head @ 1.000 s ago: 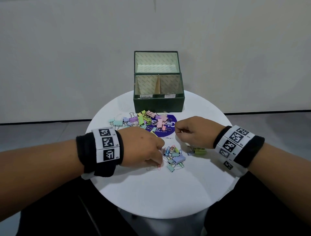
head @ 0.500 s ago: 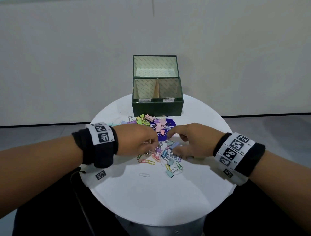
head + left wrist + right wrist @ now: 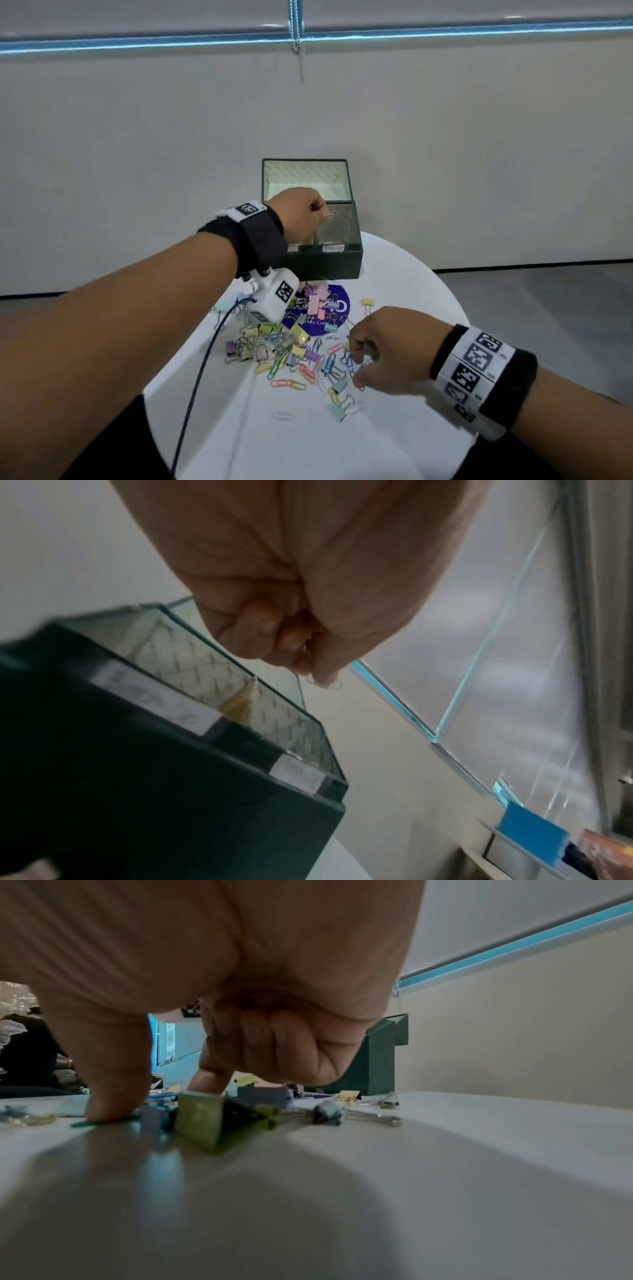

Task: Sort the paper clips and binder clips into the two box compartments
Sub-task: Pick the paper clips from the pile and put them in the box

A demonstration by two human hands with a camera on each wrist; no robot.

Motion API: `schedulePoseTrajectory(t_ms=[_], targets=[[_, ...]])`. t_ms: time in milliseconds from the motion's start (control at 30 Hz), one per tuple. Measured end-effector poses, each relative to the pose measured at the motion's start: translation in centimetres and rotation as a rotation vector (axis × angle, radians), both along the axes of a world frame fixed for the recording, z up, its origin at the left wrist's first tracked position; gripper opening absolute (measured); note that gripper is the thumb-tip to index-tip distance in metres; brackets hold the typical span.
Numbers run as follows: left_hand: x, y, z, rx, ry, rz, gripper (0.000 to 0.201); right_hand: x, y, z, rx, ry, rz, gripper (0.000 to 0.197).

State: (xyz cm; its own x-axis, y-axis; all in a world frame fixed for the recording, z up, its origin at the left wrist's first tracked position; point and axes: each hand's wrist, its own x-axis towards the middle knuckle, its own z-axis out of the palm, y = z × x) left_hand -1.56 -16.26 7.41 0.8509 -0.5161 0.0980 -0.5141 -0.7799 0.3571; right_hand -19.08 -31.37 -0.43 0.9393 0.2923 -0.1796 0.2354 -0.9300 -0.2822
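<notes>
The dark green box (image 3: 325, 262) stands at the table's far edge, lid upright, with two labelled compartments split by a divider (image 3: 253, 693). My left hand (image 3: 322, 214) hovers over the box's open top and pinches a pale paper clip (image 3: 329, 216), whose wire loop (image 3: 329, 683) pokes out below the fingertips. I cannot tell which compartment lies under it. My right hand (image 3: 356, 366) is down on the pile of coloured clips (image 3: 298, 353). Its thumb (image 3: 113, 1096) presses a green paper clip (image 3: 103, 1122), its index finger (image 3: 209, 1080) touches down behind a green binder clip (image 3: 212, 1121).
The round white table (image 3: 394, 445) has a purple round sticker (image 3: 330, 308) under the far part of the pile. A white paper clip (image 3: 283, 416) and a teal binder clip (image 3: 337, 411) lie nearer me. A dark cable (image 3: 198, 377) hangs from my left wrist.
My left hand has risen from the pile and moved forward over the box, carrying a paper clip. My right hand stays at the pile, shifted slightly right.
</notes>
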Motion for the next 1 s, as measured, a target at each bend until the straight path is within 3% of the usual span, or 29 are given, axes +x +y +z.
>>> schedulePoseTrajectory(t_ms=[133,267,400,467,567,700,800,1000], targets=[[0.9,-2.4,-0.4,-0.037,0.091,0.022,0.027,0.0,-0.1,0.2,0.007,-0.011,-0.004,0.023],[0.9,-2.4,-0.3,0.024,0.183,-0.03,0.05,0.0,0.0,0.2,-0.019,-0.047,-0.034,0.036],[-0.8,0.7,0.4,0.092,0.012,-0.112,0.037,0.4,-0.7,0.1,-0.086,-0.051,-0.094,0.053],[-3.0,3.0,0.3,0.21,-0.031,-0.207,0.025,0.4,-0.7,0.0,-0.083,-0.013,-0.091,0.049],[-7.0,6.3,-0.9,0.437,0.032,-0.36,0.014,0.4,-0.6,-0.3,-0.051,0.019,-0.051,0.034],[-10.9,9.4,-3.7,0.568,0.086,-0.553,0.025,0.4,-0.4,-0.4,-0.008,0.028,-0.016,0.023],[-12.3,10.0,-5.3,0.644,0.03,-0.573,0.033,0.2,-0.1,-0.5,-0.022,0.02,0.021,0.018],[-13.6,9.6,-6.9,0.631,-0.011,-0.602,0.02,0.0,0.2,-1.0,-0.052,-0.005,0.045,0.013]])
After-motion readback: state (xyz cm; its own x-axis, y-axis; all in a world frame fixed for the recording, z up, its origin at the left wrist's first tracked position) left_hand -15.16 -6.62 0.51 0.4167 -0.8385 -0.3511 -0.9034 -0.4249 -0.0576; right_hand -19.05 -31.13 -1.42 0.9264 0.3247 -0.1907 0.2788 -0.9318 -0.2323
